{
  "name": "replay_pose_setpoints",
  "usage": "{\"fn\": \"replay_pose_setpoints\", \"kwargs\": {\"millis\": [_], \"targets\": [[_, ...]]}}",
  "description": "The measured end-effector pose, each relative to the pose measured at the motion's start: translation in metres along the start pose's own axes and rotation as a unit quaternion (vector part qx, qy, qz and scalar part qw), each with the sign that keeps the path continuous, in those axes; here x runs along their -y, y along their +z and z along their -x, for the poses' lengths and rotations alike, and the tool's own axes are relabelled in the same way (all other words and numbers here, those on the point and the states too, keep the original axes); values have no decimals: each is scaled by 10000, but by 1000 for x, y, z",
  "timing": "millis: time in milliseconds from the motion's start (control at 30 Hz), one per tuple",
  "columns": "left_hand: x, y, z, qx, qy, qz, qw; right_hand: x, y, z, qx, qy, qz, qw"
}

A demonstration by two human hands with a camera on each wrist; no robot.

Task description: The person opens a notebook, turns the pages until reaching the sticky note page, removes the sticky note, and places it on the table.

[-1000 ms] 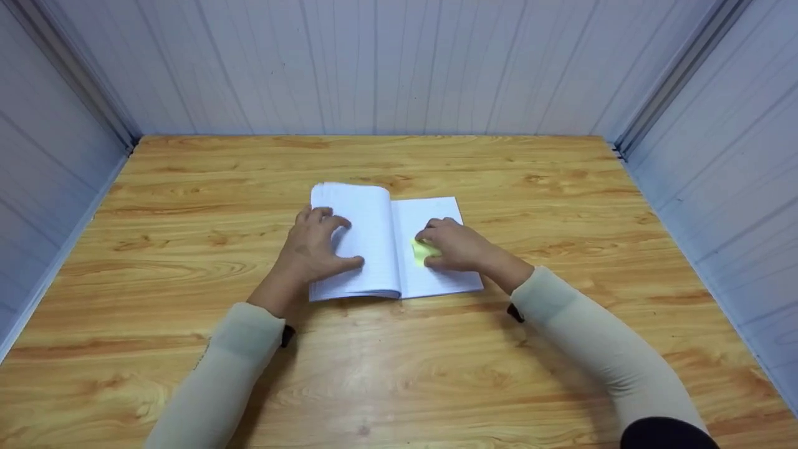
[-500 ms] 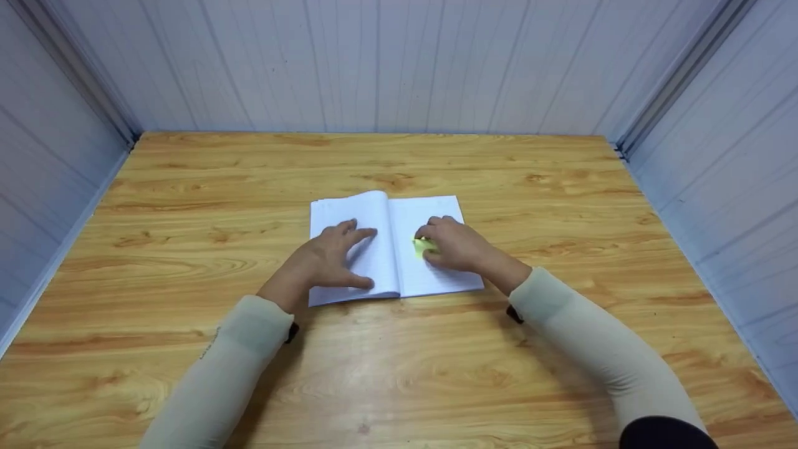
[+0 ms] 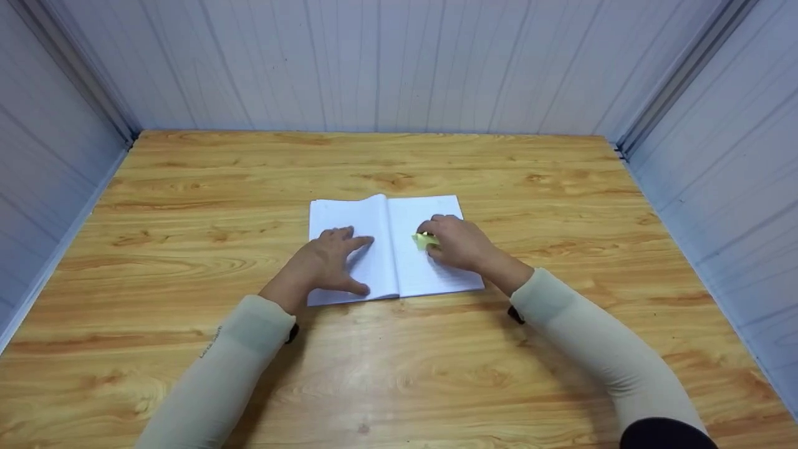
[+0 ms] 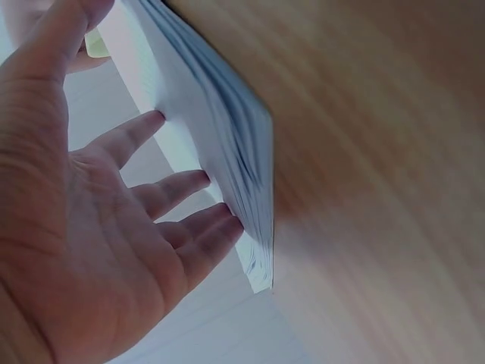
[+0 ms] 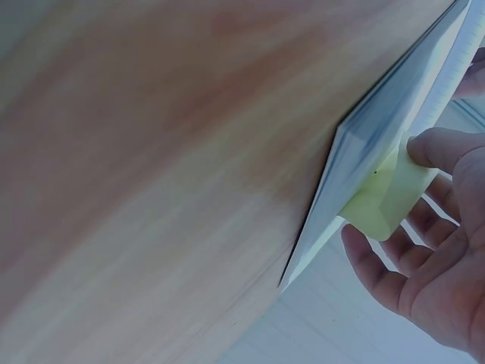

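An open notebook (image 3: 418, 274) with lined white pages lies flat on the table. My left hand (image 3: 321, 259) is spread over its left page, and in the left wrist view the fingertips (image 4: 198, 179) press on the paper. Over the right page, my right hand (image 3: 462, 244) pinches a small yellow sticky note (image 3: 424, 241). The right wrist view has the thumb on one edge of the sticky note (image 5: 388, 196), which bends up from the page; one side of it still meets the paper.
The wood-grain table (image 3: 386, 374) extends around the notebook on all sides. Pale panelled walls (image 3: 374, 68) enclose it at the back, left and right.
My left hand has moved right and nearer along the left page, and the raised pages there now lie flatter. The sticky note is lifted and bent more in my right hand.
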State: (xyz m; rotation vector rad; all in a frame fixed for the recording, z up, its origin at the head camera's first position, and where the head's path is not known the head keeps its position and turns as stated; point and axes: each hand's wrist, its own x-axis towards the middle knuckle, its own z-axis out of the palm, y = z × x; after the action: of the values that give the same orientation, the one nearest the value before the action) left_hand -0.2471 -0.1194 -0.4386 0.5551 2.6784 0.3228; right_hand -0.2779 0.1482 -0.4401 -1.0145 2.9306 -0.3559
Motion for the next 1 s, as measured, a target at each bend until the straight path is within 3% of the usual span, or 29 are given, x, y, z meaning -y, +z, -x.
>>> {"fn": "replay_pose_setpoints", "kwargs": {"millis": [200, 367, 767, 1000], "targets": [[-2, 0, 1, 3, 10, -123, 9999, -3, 0, 0, -423, -76, 101, 9990], [-2, 1, 3, -16, 109, -167, 9998, -3, -3, 2, -710, 85, 122, 9974], [-7, -2, 4, 202, -138, 29, 9997, -3, -14, 6, -744, 664, -354, 9944], [-10, -4, 3, 349, -235, 34, 9991, -5, -19, 6, -758, 1151, -985, 9856]]}}
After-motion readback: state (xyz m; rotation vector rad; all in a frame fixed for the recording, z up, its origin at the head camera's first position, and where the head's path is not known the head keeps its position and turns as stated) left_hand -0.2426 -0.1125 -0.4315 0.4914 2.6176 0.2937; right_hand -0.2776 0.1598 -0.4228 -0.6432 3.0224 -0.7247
